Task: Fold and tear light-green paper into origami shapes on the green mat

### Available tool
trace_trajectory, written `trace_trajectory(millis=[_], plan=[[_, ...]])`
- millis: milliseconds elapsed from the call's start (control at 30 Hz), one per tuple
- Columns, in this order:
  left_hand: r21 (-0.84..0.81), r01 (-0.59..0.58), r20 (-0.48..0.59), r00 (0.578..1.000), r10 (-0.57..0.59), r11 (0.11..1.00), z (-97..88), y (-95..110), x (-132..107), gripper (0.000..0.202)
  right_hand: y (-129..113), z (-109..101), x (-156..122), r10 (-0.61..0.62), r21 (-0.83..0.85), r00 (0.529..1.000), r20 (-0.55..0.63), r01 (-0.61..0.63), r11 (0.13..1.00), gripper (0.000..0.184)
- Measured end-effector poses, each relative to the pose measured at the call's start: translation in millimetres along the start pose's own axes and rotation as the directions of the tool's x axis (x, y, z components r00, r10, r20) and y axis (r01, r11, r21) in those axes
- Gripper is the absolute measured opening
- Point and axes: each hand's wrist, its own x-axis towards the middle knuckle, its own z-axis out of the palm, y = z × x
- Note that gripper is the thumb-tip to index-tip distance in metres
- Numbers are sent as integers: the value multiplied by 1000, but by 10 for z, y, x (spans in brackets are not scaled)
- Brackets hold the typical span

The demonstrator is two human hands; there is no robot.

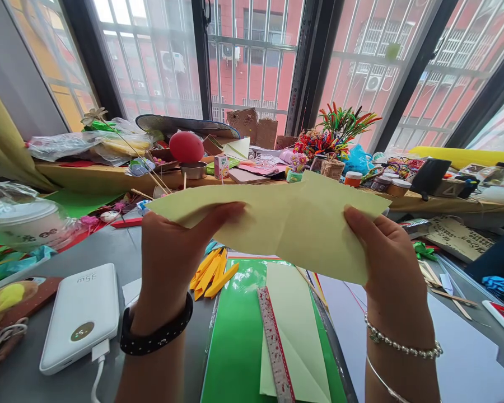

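A pale yellow-green sheet of paper [302, 224] is held up above the table, a crease running down its middle. My left hand [180, 240] grips its left part, thumb pressed on the near face and the other fingers mostly hidden behind. At the right end my right hand [386, 246] pinches it the same way. Below lies a green plastic-covered folder [235, 336] carrying another pale strip of paper [289, 302] with diagonal fold lines. A patterned pink ruler [276, 347] rests along that strip. Folded orange paper pieces [210, 274] lie just left of the folder.
A white power bank [82, 319] with a cable sits at the left, a lidded cup [25, 218] behind it. White paper sheets [457, 347] spread at the right. Along the windowsill stand a red balloon [186, 147], jars [353, 179] and colourful craft stems [348, 126].
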Motion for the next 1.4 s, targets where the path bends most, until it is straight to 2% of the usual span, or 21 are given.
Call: trace_trajectory(millis=[400, 667, 900, 1067, 1233, 1400], plan=[[-5, -27, -15, 1000, 27, 1000, 5, 8, -7, 11, 0, 12, 6, 34, 2, 999, -16, -34, 999, 13], [41, 30, -32, 999, -29, 999, -4, 7, -13, 13, 7, 15, 61, 34, -8, 999, 10, -33, 999, 14], [-39, -8, -93, 996, 4, 999, 44, 102, -3, 14, 5, 8, 55, 43, -34, 999, -21, -44, 998, 17], [-27, -9, -109, 994, 6, 1000, 43, 97, -3, 13, 12, 5, 75, 58, -34, 998, -12, -58, 998, 17], [45, 37, -63, 997, -34, 998, 13, 39, -14, 15, 36, -8, 95, 41, -36, 999, 36, -40, 999, 18], [35, 70, -171, 983, -63, 997, 14, 74, 1, 13, 21, -40, 80, 0, -34, 984, 179, 6, 999, 24]])
